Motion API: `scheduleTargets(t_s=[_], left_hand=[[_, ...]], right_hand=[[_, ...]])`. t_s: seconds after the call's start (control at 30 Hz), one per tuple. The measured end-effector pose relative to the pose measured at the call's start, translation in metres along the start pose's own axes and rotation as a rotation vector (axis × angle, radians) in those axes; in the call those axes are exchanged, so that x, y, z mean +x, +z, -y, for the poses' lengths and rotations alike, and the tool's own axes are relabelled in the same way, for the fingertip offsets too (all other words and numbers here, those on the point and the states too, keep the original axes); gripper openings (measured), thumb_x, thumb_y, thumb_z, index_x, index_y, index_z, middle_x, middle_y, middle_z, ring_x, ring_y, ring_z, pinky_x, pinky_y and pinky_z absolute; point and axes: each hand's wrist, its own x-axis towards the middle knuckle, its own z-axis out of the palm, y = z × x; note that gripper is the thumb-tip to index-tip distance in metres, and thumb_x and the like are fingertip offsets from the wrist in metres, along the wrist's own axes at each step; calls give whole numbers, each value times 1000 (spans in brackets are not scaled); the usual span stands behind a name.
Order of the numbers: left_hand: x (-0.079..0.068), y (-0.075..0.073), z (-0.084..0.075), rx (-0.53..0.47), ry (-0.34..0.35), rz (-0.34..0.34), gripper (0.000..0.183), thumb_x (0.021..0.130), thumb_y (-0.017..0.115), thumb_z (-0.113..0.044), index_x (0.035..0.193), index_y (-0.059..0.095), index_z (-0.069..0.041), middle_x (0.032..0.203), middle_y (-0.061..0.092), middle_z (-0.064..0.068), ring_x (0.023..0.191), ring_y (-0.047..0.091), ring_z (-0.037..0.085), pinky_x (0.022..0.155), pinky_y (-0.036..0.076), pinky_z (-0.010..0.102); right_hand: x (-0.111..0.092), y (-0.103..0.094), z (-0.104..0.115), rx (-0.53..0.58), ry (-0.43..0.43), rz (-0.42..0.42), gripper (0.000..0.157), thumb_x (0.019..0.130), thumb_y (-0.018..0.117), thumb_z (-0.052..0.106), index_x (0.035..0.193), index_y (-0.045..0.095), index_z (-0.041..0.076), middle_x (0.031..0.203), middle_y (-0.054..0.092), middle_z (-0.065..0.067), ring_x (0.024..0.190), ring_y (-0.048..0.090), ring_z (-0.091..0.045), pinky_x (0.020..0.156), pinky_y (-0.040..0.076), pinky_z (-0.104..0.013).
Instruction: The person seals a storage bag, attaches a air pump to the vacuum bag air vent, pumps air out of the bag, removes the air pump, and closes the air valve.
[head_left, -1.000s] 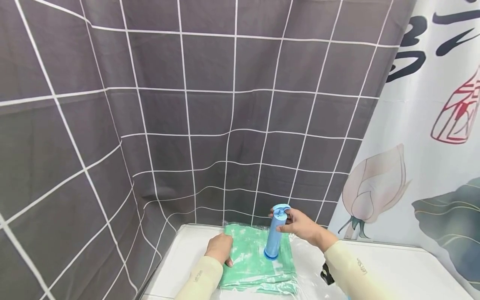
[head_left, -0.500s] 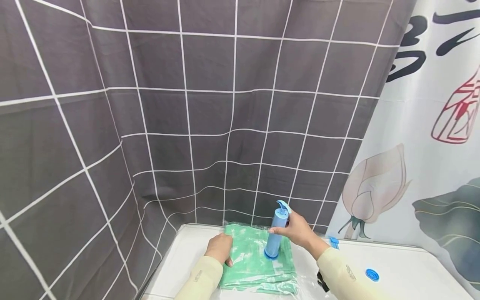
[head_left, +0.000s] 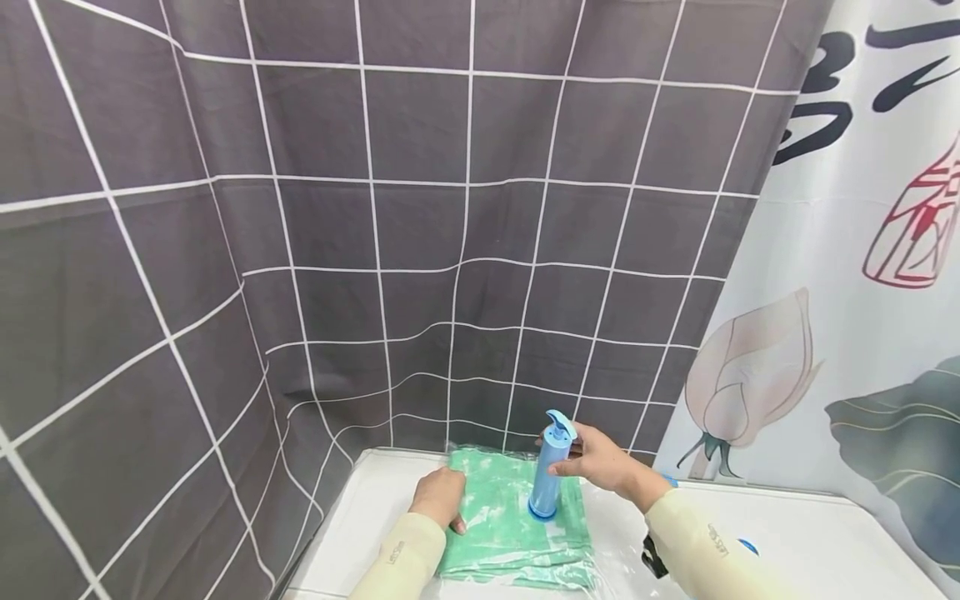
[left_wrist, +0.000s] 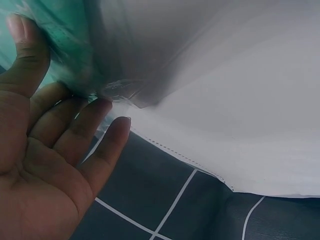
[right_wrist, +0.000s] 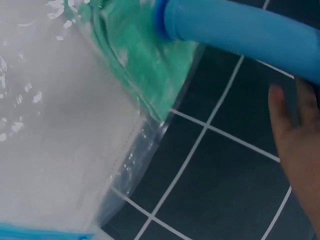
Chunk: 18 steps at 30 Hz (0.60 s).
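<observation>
A light blue hand pump (head_left: 550, 479) stands slightly tilted on a clear plastic bag (head_left: 501, 575) with a folded green cloth (head_left: 487, 500) inside. Its dark blue base meets the bag's top. My right hand (head_left: 603, 458) grips the pump's upper barrel just below the handle, thumb in front and fingers partly hidden behind. At the bag's left edge rests my left hand (head_left: 438, 493). The left wrist view shows that left hand (left_wrist: 55, 135) with loosely bent fingers touching the bag's side and the thumb lying against the plastic.
A blue disc (head_left: 747, 546) lies on the white table (head_left: 817, 533), partly hidden by the right sleeve. A small blue piece (head_left: 670, 481) shows near the table's back edge. Behind the table hangs a dark grey curtain (head_left: 420, 225) with white lines.
The right hand and pump handle have turned one way, then partly back, with the pump's tilt shifting slightly. The pump's base and my left hand stay in place.
</observation>
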Motion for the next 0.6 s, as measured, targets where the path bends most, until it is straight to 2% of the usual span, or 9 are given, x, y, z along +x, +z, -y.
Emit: scheduleTargets(t_s=[0.07, 0.17, 0.23, 0.27, 0.37, 0.43, 0.5, 0.53, 0.6], left_hand=[[-1, 0, 0, -4, 2, 3, 51, 55, 101, -24, 97, 81, -2, 83, 77, 12, 68, 61, 16, 82, 71, 41], [-1, -1, 1, 6, 5, -2, 52, 55, 101, -25, 97, 81, -2, 83, 78, 12, 69, 63, 17, 82, 71, 41], [0, -1, 2, 15, 8, -8, 53, 54, 101, -25, 97, 81, -3, 84, 79, 12, 69, 64, 17, 81, 71, 42], [1, 0, 3, 15, 7, -8, 53, 53, 101, -25, 97, 81, -3, 84, 79, 12, 70, 64, 18, 81, 71, 42], [6, 6, 6, -15, 3, 10, 56, 51, 102, -26, 97, 81, -3, 84, 79, 12, 71, 67, 20, 84, 72, 45], [13, 20, 13, -23, 19, 7, 58, 50, 102, -28, 98, 82, -4, 85, 79, 11, 73, 68, 21, 84, 72, 47], [15, 25, 15, -22, 20, 11, 60, 49, 102, -29, 99, 82, -4, 86, 79, 11, 74, 69, 22, 84, 72, 48], [18, 33, 19, -9, 36, -3, 61, 48, 102, -30, 100, 82, -4, 86, 79, 11, 74, 69, 22, 84, 72, 47], [17, 32, 19, 7, 38, -15, 61, 48, 102, -30, 99, 82, -5, 86, 79, 11, 74, 68, 21, 83, 72, 46]], right_hand=[[1, 5, 0, -56, 40, -86, 56, 96, 92, 14, 142, 64, -1, 128, 79, -20, 117, 78, -34, 98, 69, -45], [3, 11, 0, -119, 97, -206, 56, 91, 98, 20, 132, 64, 4, 99, 71, -6, 89, 66, -20, 75, 57, -32], [5, 14, 0, -143, 120, -248, 58, 89, 100, 25, 129, 62, 7, 92, 62, -3, 83, 56, -18, 71, 47, -30], [5, 15, 0, -154, 121, -257, 59, 89, 100, 28, 129, 61, 7, 92, 62, -3, 82, 56, -18, 70, 47, -30], [0, 13, -1, -147, 101, -224, 65, 92, 98, 29, 139, 59, 5, 108, 72, -7, 95, 66, -20, 78, 57, -34], [-4, 7, -2, -105, 67, -156, 70, 97, 93, 25, 150, 55, 1, 127, 74, -20, 112, 73, -28, 89, 64, -41], [-6, 1, -1, -34, 30, -76, 74, 101, 88, 17, 160, 49, -2, 149, 66, -30, 131, 72, -40, 103, 66, -48], [-5, -3, -1, -1, 10, -38, 75, 102, 86, 14, 164, 46, -3, 159, 60, -34, 140, 69, -45, 109, 66, -51], [-3, -8, 1, 49, -17, 18, 74, 105, 81, 10, 167, 44, -3, 167, 52, -37, 147, 63, -51, 115, 63, -55]])
